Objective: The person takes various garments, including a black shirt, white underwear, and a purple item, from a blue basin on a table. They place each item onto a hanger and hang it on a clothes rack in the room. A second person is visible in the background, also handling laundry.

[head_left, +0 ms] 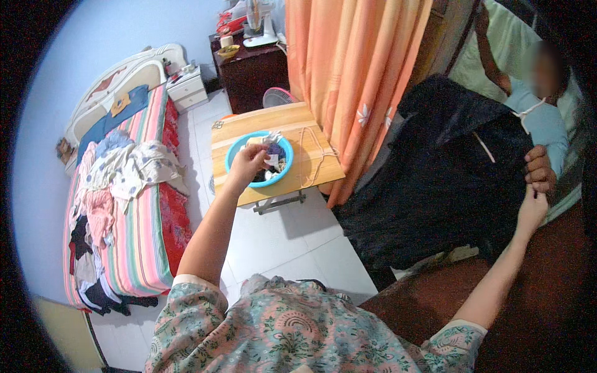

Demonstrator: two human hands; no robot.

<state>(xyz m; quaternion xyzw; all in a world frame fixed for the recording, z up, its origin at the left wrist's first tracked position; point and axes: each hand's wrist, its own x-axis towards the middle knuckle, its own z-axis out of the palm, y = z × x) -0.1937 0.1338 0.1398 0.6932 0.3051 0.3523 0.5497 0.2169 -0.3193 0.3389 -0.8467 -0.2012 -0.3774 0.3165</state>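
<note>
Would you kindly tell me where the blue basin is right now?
In the head view, near the middle, the blue basin stands on the wooden table, left of the orange curtain, with the left hand over it.

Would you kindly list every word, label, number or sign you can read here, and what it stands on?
None can be read.
Dark mark on the far left corner of the wooden table: too small to tell whether it is writing.

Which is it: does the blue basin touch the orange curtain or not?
Apart. The head view shows wooden tabletop between the blue basin and the orange curtain.
</note>
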